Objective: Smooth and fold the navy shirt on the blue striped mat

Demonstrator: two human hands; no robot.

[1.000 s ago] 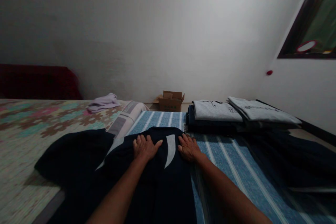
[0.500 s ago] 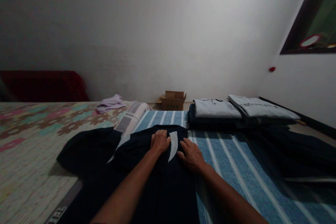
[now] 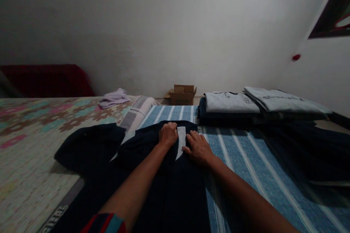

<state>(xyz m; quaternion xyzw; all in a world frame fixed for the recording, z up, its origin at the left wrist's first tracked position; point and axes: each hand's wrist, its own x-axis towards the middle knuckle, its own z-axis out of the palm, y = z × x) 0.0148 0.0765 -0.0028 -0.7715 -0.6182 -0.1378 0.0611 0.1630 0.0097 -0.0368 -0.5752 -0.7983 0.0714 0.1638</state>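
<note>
A dark navy garment [image 3: 153, 174] with a white curved mark lies spread on the blue striped sheet [image 3: 246, 160] in front of me. My left hand [image 3: 167, 134] is curled near the garment's far edge, fingers closed on the cloth just left of the white mark. My right hand [image 3: 197, 147] rests flat on the garment, right of the mark, fingers spread. One dark sleeve [image 3: 87, 145] trails off to the left onto the patterned cover.
Two grey folded shirts [image 3: 231, 101] [image 3: 284, 99] sit on dark folded stacks at the far right. More dark cloth [image 3: 314, 149] lies right. A cardboard box [image 3: 182, 94] stands by the wall. A lilac cloth [image 3: 113, 97] and a pale pillow [image 3: 136, 111] lie on the floral cover [image 3: 30, 134].
My left hand has slid right toward the white mark and curled shut on the cloth. My right hand has shifted slightly inward. The view has tilted a little.
</note>
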